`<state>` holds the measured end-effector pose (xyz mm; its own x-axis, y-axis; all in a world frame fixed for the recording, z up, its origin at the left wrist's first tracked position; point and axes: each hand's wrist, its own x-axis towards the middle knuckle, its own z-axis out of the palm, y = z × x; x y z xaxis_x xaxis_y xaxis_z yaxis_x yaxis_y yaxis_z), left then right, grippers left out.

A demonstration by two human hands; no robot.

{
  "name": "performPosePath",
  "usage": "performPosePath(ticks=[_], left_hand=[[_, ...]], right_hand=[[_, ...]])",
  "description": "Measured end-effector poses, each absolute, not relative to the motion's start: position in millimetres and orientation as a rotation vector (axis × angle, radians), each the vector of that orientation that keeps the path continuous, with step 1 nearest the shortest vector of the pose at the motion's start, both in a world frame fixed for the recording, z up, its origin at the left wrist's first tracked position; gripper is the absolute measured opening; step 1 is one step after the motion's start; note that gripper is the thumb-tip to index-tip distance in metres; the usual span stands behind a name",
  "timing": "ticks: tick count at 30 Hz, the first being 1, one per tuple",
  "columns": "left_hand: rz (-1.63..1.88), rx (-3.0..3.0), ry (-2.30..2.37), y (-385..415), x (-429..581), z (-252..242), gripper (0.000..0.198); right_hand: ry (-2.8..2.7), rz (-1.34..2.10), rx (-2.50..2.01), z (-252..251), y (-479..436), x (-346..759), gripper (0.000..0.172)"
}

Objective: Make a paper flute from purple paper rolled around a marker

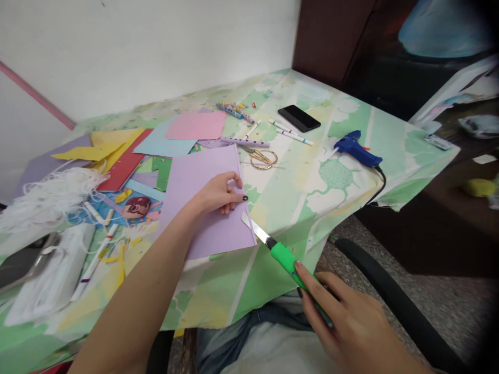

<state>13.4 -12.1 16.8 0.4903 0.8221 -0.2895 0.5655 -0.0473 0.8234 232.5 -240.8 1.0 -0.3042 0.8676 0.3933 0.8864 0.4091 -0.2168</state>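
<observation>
A light purple sheet [198,171] lies at the table's near edge, with a narrow strip or fold along its right side. My left hand [222,193] is on it, fingers curled and thumb at its right edge. In my right hand [343,311] is a green utility knife [286,261], fingers wrapped round the handle. Its extended blade points up and left, the tip over the sheet's lower right edge. Just beyond the sheet are gold-handled scissors [263,158] and a rolled purple tube [245,142].
Coloured sheets [197,125], white shredded strands [50,195] and a white power strip [62,270] lie on the left. A black phone [299,118] and markers [294,136] are farther back. A blue glue gun [356,149] with its cord is at right, above a chair arm [393,296].
</observation>
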Motion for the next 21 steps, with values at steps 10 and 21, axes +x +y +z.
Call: performPosePath(ticks=[10, 21], left_hand=[[0.310, 1.722, 1.194, -12.2, 13.9, 17.6, 0.027], [0.300, 1.737, 1.188, -12.2, 12.9, 17.8, 0.028]], right_hand=[[-2.219, -0.092, -1.514, 2.0, -240.1, 228.7, 0.036], [-2.216, -0.103, -1.511, 0.7, -240.8, 227.5, 0.036]])
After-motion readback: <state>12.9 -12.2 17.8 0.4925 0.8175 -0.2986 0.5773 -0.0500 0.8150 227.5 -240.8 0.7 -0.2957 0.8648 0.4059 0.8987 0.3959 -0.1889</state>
